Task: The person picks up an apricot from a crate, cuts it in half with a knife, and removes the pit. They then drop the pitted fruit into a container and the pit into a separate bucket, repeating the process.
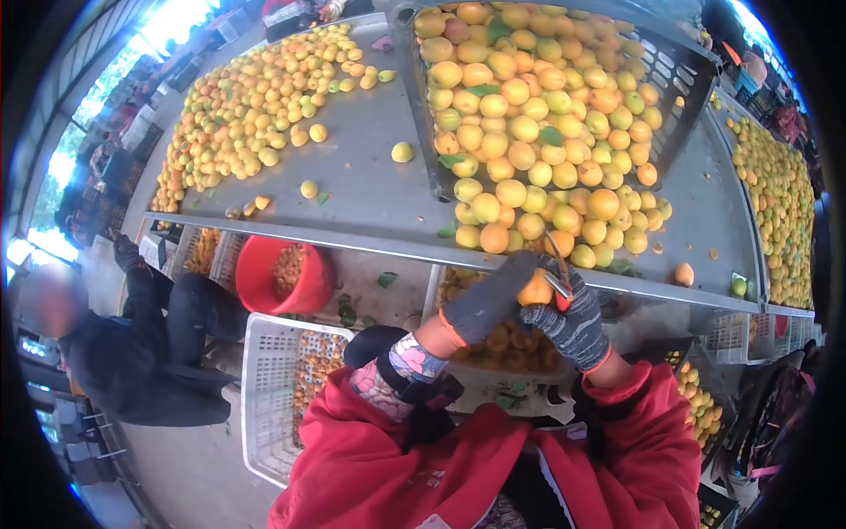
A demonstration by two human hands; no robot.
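Note:
At the metal table's front edge, my left hand (486, 301), in a dark grey glove, is closed around an orange-yellow apricot (535, 288). My right hand (575, 328), in a speckled grey knit glove, grips a small tool (560, 294) with a red handle and a shiny metal end. That metal end is against the apricot or right beside it; the exact contact is hidden by the fingers. Just beyond both hands, a heap of apricots (529, 167) spills from a tipped dark crate (674, 75) onto the table.
Another apricot pile (256, 106) covers the table's left part. Below the edge stand a red bucket (308, 282) and a white crate (260, 397) of apricot pieces. A crate of apricot halves (507, 344) sits under my hands. A person (150, 353) sits at left.

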